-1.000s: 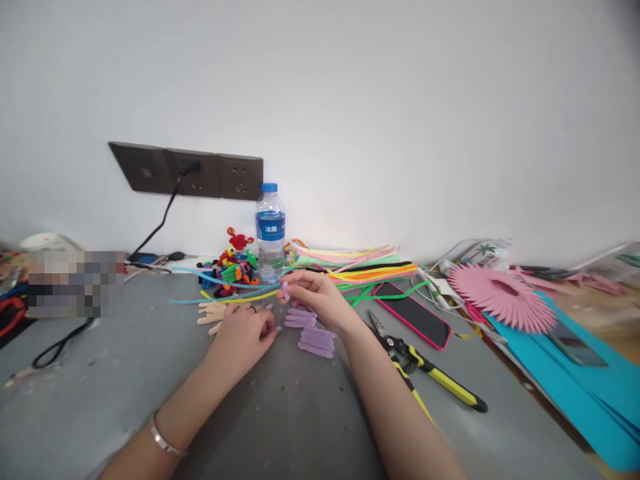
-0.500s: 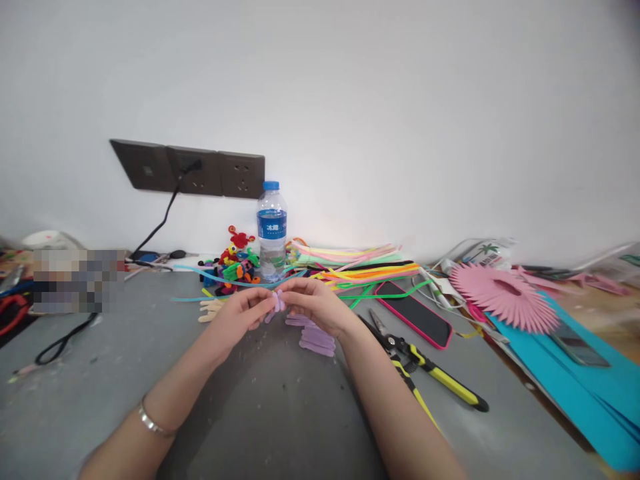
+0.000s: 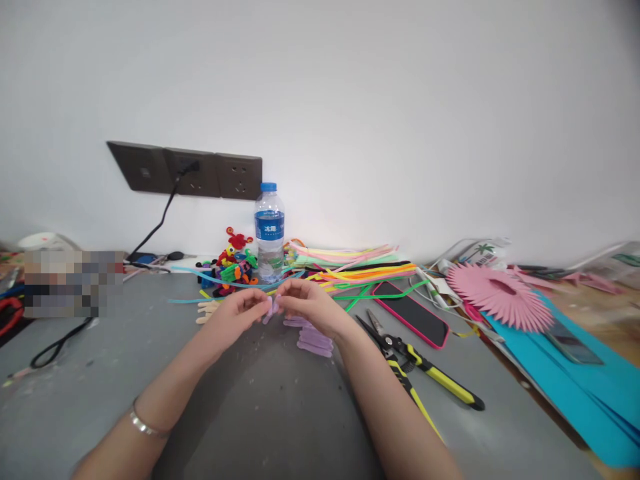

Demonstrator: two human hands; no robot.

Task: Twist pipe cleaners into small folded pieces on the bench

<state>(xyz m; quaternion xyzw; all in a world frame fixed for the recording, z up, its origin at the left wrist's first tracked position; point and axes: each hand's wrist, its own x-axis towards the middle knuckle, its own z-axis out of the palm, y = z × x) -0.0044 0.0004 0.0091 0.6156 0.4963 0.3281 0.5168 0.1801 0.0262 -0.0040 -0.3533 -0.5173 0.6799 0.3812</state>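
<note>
Between my two hands, above the grey table (image 3: 240,413), is a small piece of bent lilac pipe cleaner (image 3: 270,311). My left hand (image 3: 242,312) pinches it from the left with thumb and forefinger. From the right, the fingertips of my right hand (image 3: 306,304) close on the same piece. Just below my right hand lies a row of folded lilac pipe cleaner pieces (image 3: 315,341), partly covered by that hand. Several cream-coloured pieces (image 3: 205,311) rest to the left of my left hand, some hidden behind it.
A water bottle (image 3: 269,230) stands behind my hands, beside colourful pipe cleaner figures (image 3: 235,267). Long pipe cleaners (image 3: 360,270) lie along the wall. To the right are yellow-black pliers (image 3: 440,383), a pink-cased phone (image 3: 415,315), a pleated pink ring (image 3: 500,293) and blue sheets (image 3: 575,400).
My hands have drawn slightly apart at the fingertips, both still pinching the lilac piece. The whole view has shifted a little; the things on the table lie as before.
</note>
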